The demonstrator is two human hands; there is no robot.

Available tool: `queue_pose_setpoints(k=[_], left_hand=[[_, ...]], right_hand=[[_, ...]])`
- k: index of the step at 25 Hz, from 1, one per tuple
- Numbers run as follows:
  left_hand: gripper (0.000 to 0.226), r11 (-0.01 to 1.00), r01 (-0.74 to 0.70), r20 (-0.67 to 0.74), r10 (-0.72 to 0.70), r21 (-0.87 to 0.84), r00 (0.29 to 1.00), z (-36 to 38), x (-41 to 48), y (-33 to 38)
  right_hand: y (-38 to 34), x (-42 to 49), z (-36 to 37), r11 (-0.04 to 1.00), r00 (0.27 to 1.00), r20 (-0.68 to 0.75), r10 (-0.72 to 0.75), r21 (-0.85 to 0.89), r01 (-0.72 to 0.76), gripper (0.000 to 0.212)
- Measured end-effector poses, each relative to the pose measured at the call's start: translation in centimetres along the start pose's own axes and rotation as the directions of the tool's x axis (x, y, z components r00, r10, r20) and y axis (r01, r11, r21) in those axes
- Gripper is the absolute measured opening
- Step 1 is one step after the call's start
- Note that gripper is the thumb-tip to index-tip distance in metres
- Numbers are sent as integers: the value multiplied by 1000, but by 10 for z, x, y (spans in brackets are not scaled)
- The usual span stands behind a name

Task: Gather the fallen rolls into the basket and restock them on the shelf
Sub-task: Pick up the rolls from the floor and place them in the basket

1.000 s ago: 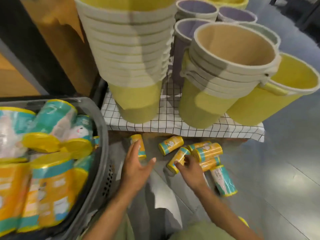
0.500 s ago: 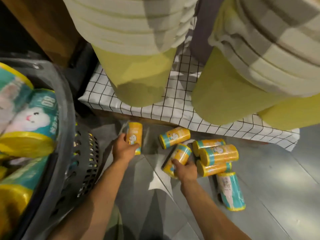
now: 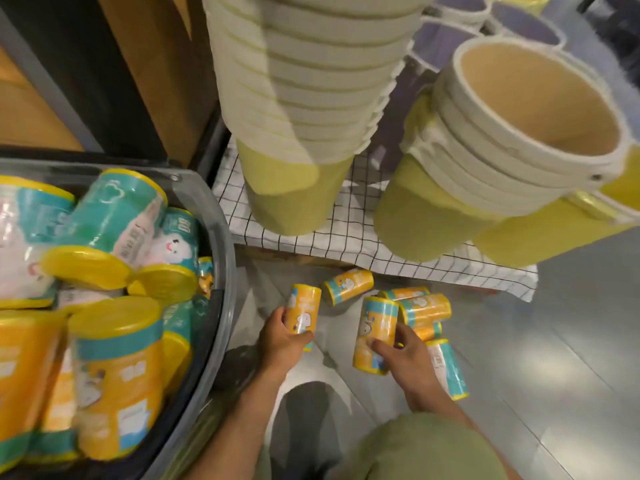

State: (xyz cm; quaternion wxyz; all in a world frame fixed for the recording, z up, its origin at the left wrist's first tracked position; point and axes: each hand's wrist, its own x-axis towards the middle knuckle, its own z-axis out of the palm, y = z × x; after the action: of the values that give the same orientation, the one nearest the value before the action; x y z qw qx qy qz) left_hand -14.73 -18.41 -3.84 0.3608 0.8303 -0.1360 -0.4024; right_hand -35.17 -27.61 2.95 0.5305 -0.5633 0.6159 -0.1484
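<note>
Basket (image 3: 227, 271) at left, loaded w/ rolls. Teal roll (image 3: 180, 233) in it shows digits, prob "80", + cartoon animal; no brand legible. L hand (image 3: 280, 344) grips orange roll (image 3: 304, 313), long axis near-far, just beside the basket rim. It's the nearer hand, so imo it drops first, move goes left. R hand (image 3: 412, 362) grips 2nd orange roll (image 3: 375, 334), same axis. Loose rolls (image 3: 424, 310) lie on floor far/right of R hand, by checked-cloth ledge (image 3: 346, 237).
</note>
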Motion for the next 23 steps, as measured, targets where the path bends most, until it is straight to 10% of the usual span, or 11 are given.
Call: queue_pose_setpoints(k=[5, 11, 18, 23], left_hand=[[57, 818, -304, -28, 333, -488, 942, -83, -149, 94], [63, 662, -664, -273, 606, -347, 747, -276, -249, 91], [36, 922, -383, -465, 366, 60, 806, -456, -209, -6], [52, 913, -336, -347, 399, 229, 849, -455, -178, -67]], right_hand=[[-116, -103, -43, 972, 978, 10, -206, 118, 203, 30], [-235, -243, 14, 873, 904, 132, -407, 347, 343, 44], [-266, -290, 204, 947, 923, 219, -318, 118, 298, 24], [-221, -296, 275, 913, 918, 54, -393, -101, 396, 36]])
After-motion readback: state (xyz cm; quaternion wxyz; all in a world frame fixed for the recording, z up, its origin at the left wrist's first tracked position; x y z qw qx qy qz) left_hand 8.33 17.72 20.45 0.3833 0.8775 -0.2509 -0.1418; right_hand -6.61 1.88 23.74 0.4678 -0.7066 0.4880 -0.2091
